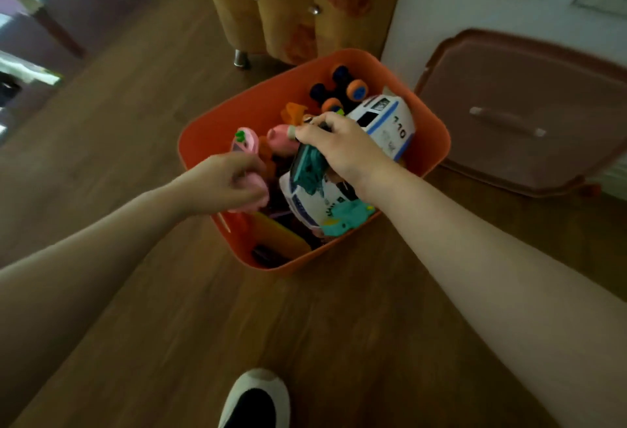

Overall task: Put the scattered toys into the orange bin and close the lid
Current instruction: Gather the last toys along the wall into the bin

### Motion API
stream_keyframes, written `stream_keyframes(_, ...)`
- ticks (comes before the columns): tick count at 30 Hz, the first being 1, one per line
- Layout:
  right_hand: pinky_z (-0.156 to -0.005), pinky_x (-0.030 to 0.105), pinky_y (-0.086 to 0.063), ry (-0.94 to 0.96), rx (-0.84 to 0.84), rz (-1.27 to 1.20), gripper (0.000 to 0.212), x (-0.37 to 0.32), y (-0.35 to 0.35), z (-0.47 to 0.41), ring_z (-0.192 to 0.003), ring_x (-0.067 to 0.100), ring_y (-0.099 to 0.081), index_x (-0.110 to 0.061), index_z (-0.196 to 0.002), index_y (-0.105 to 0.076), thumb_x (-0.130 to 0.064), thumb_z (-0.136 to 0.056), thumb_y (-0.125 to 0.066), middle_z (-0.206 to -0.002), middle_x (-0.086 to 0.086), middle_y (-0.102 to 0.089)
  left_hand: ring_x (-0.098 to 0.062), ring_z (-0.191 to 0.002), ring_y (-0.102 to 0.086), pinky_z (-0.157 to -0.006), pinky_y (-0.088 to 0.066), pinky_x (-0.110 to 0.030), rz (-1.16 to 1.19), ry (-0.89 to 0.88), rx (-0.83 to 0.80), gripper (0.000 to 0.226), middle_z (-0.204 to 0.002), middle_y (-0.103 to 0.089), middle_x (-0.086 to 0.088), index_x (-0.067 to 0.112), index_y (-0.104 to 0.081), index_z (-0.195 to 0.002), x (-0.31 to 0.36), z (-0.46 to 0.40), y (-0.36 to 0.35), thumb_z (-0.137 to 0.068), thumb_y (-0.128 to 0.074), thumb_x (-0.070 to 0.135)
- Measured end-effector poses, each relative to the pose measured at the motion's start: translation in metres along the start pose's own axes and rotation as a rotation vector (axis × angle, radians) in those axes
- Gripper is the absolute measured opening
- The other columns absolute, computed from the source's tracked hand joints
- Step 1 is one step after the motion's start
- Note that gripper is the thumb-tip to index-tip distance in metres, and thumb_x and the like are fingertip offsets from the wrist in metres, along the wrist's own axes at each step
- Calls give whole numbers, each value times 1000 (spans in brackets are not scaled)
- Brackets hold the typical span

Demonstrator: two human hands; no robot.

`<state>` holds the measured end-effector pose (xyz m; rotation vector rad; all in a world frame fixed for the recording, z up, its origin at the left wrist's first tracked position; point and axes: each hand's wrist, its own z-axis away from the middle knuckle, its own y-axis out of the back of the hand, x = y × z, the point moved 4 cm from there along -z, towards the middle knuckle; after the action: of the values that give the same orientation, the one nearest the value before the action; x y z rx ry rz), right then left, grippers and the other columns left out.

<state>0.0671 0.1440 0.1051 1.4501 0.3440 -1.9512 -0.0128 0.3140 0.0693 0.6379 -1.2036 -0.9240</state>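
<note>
The orange bin [258, 112] stands open on the wooden floor, filled with several toys. Its brownish lid [515, 112] leans against the wall to the right. My left hand [227, 183] is over the bin's left side, closed around a pink toy [245, 142]. My right hand [339, 146] reaches into the middle of the bin and grips a teal and dark toy [307, 166]. A white and blue toy vehicle [386, 125] lies at the bin's back right. A dark toy car with orange wheels [339, 91] sits at the back. A teal toy [346, 217] rests on the front rim.
A yellow-orange cabinet [305, 3] with metal knobs and legs stands just behind the bin. My shoe [254, 400] is on the floor in front. Dark furniture [51, 30] sits at the far left. A white wall rises behind the lid.
</note>
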Motion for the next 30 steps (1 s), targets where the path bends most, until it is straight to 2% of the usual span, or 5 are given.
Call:
stream_keyframes(5,-68,28,-43,221,-89,515,24,-3,-36,-6,-88,14,-53,-18,-95,-49,-36,-86,-61,-89,-6,-51,2,-90,-54,-80,-43,-20,-148,-159,-472,30,-102,-62,15,31,-65,-107,-6,9,-20,-80,-54,39)
stream_keyframes(10,-59,29,-39,590,-106,1180,32,-1,-56,9,-93,22,-55,-20,-108,-54,-44,-87,-53,-92,-1,-58,4,-83,-55,-70,-38,-17,208,23,-34,43,-87,-58,19,40,-57,-82,-17,-5,12,-82,-46,-2)
stream_keyframes(13,-110,48,-16,585,-291,1604,54,30,-70,16,-139,29,-18,-19,-131,-47,-54,-92,-35,-143,8,-40,2,-85,-55,-72,-40,-13,264,-6,199,40,-92,-56,18,28,-60,-95,-8,-1,18,-80,-44,-5)
stream_keyframes(16,-111,46,16,538,-374,1525,59,40,-68,20,-145,19,8,-17,-146,-27,-51,-97,-22,-157,1,-16,4,-85,-54,-69,-40,-9,247,-163,280,37,-94,-55,16,23,-58,-99,16,6,22,-79,-46,-5)
stream_keyframes(30,-110,27,-9,246,301,1106,38,86,128,91,-142,21,-21,-16,-126,-53,-35,-97,-39,-148,6,-37,-5,-80,-55,-68,-43,-18,63,-607,50,39,-92,-57,8,20,-48,-124,189,-39,-42,-88,-48,6)
